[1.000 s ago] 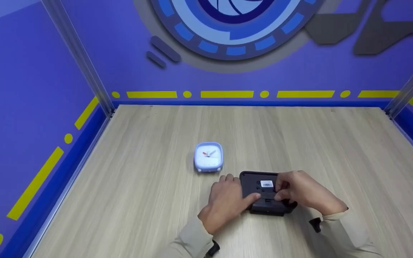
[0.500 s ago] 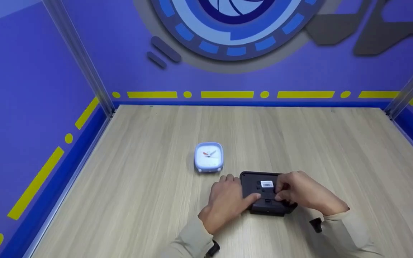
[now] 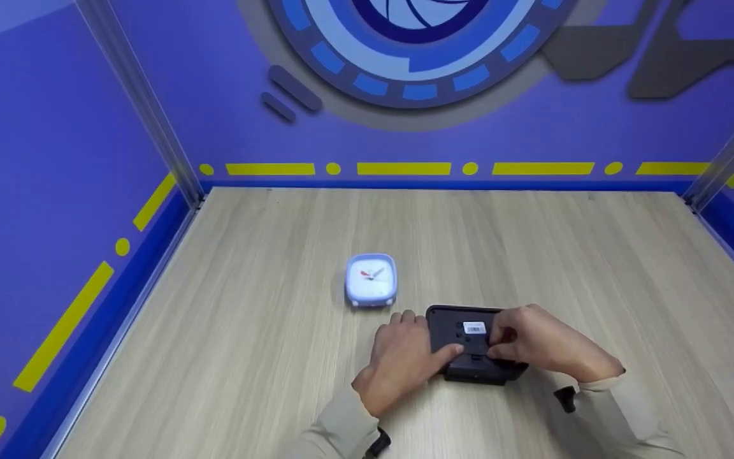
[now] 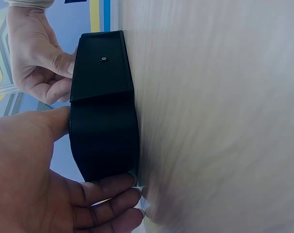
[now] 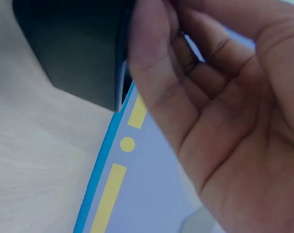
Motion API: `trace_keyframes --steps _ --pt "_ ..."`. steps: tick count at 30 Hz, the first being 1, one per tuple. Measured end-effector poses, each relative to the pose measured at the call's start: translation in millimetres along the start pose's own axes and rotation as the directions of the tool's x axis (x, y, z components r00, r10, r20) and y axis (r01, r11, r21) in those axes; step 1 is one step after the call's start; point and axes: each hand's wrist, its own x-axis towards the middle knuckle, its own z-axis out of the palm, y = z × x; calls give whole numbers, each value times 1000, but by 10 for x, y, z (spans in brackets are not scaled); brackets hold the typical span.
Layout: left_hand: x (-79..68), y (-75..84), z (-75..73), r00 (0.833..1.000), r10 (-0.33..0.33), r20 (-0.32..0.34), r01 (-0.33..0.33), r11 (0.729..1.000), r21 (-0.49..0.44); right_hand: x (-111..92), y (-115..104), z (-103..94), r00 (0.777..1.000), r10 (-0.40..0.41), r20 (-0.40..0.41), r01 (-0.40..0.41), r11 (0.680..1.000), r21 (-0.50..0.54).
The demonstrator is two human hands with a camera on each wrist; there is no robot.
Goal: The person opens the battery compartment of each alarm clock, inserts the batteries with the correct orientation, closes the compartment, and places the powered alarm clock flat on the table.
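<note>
A black boxy device with a barcode label and small knobs or holes on its upward side lies on the table in the head view; its kind is not clear. My left hand holds its left end, thumb across the upper side and fingers against the end. In the left wrist view, a screw shows in the side of the black device. My right hand has thumb and index finger curled together at the upper side, right of the label. Whatever lies between those fingertips is hidden.
A small light-blue alarm clock with a white dial stands left of and behind the device. The wooden table is bounded by blue-purple panels with yellow marks at the back and sides.
My right hand and wrist have shifted very slightly right, with the fingertips staying at the same spot on the device. The left hand, device and alarm clock stay put.
</note>
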Motion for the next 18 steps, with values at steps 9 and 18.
trace_keyframes --steps 9,18 --pt "-6 6 -11 999 19 -27 -18 1000 10 -3 18 -5 1000 -4 -5 4 1000 -4" --pt "2 1 0 1000 5 -14 -5 1000 14 14 -6 7 999 -49 -18 48 998 -32"
